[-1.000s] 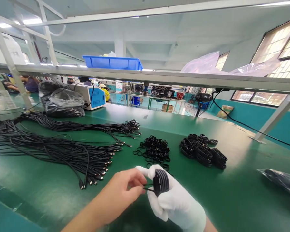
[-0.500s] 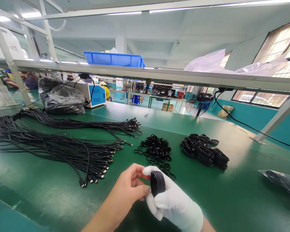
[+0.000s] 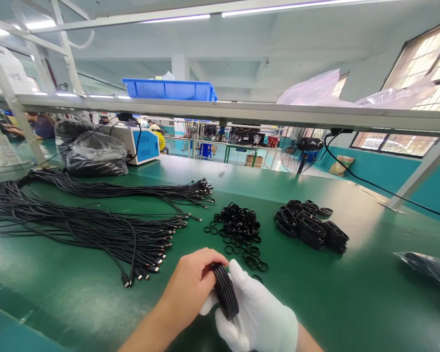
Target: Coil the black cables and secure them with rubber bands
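A black cable wound into a tight coil is held between my two hands, above the green table. My bare left hand grips the coil's upper left edge with thumb and fingers. My right hand, in a white glove, cradles the coil from the right and below, its thumb raised beside it. Just beyond my hands lies a pile of small black rings. Several coiled black cables rest farther right. Loose black cables with connector ends spread out on the left.
A shelf rail crosses above the table, carrying a blue bin and clear plastic sheeting. At the back left stand a bagged black bundle and a blue-and-white machine. A plastic bag lies at right.
The coil has tilted and shifted slightly left and down. My left hand now grips its edge, where before the fingertips were beside it; my gloved fingers have loosened around it.
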